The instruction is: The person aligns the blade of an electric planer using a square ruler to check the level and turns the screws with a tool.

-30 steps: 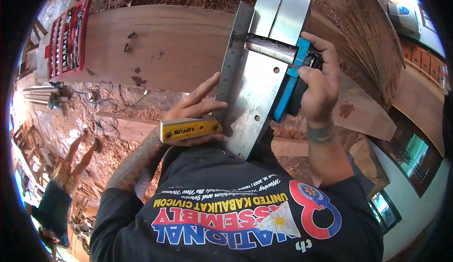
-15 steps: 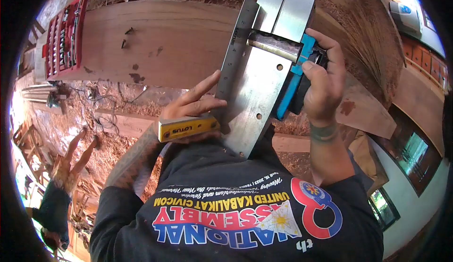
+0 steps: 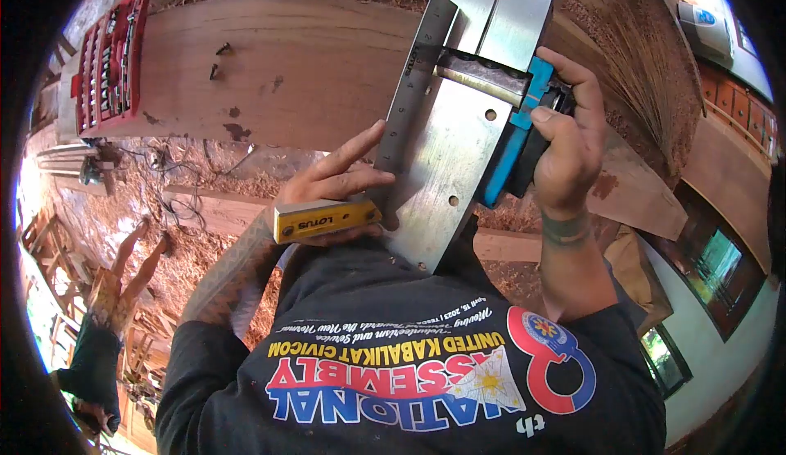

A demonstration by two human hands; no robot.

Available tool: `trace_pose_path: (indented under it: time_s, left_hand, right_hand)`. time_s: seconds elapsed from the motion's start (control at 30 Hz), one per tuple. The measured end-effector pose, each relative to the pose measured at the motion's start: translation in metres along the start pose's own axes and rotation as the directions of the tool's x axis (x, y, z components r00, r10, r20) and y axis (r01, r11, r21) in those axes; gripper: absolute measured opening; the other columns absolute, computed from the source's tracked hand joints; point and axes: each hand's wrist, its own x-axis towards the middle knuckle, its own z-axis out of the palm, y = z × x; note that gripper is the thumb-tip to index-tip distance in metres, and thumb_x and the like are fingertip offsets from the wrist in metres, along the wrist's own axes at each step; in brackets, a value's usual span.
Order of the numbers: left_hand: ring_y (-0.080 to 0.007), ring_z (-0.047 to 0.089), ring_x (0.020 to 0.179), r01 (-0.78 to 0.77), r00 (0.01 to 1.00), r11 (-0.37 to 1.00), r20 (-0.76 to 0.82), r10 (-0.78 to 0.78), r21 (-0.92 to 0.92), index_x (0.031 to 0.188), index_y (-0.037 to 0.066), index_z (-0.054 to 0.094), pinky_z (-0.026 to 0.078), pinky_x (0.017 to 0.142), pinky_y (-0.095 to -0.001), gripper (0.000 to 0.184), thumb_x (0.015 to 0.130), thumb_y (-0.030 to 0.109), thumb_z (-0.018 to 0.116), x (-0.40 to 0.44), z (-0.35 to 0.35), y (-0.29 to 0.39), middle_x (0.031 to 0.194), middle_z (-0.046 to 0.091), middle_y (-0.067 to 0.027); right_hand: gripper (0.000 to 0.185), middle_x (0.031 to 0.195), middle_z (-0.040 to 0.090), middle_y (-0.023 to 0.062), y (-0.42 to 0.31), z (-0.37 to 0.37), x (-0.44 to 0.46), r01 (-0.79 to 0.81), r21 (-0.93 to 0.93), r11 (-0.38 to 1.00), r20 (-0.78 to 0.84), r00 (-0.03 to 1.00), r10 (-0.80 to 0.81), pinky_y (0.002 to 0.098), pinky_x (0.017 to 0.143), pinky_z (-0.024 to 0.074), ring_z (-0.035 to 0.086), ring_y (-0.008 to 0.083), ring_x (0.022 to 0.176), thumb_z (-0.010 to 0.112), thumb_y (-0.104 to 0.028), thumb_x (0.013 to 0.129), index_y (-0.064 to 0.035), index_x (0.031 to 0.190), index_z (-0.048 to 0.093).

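An electric hand planer (image 3: 458,148) is held upside down against my body, its bare metal sole facing up. The cutter drum (image 3: 481,81) shows in the gap between the two sole plates. My left hand (image 3: 336,181) is closed round a Lotus try square, whose yellow stock (image 3: 326,219) sits by the palm. The square's steel blade (image 3: 409,86) stands along the left edge of the sole, crossing past the drum. On the other side, my right hand (image 3: 569,148) grips the planer's blue body (image 3: 509,156), thumb and fingers near the end of the drum.
A wide wooden board (image 3: 270,70) lies ahead to the left, with two small bolts (image 3: 219,60) on it. At its far left is a red socket set case (image 3: 115,58). Wood shavings (image 3: 221,250) cover the ground. Another person (image 3: 98,340) is at the lower left.
The planer and the square have shifted very slightly together, up and to the right at the far end. Both hands keep the same holds.
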Motion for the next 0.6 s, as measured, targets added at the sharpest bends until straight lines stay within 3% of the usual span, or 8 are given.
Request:
trace_pose_path:
  time_s: [0.2, 0.6]
  left_hand:
    - [-0.0425, 0.053, 0.155, -0.006, 1.0, 1.0, 0.002, 0.006, 0.021, 0.146, 0.007, 0.071, 0.059, 0.115, -0.0481, 0.069, 0.085, 0.023, 0.098, 0.001, 0.0005, 0.001, 0.18, 0.029, -0.0281]
    - [-0.0427, 0.053, 0.155, -0.013, 1.0, 0.999, -0.011, 0.013, 0.033, 0.145, 0.007, 0.071, 0.059, 0.114, -0.0483, 0.068, 0.085, 0.022, 0.099, 0.0015, 0.0021, 0.0015, 0.18, 0.029, -0.0284]
  right_hand:
    - [0.036, 0.114, 0.069, 0.0068, -0.0005, 0.0018, 0.0006, -0.025, -0.028, 0.999, -0.034, 0.999, 0.024, 0.0256, 0.087, 0.0507, 0.06, 0.0101, 0.094, 0.06, -0.008, 0.103, 0.004, 0.135, 0.068]
    - [0.038, 0.113, 0.068, 0.0068, -0.0002, 0.001, -0.0001, -0.003, -0.044, 0.999, -0.024, 1.0, 0.002, 0.0262, 0.086, 0.0514, 0.06, 0.01, 0.094, 0.061, -0.007, 0.099, 0.004, 0.134, 0.069]
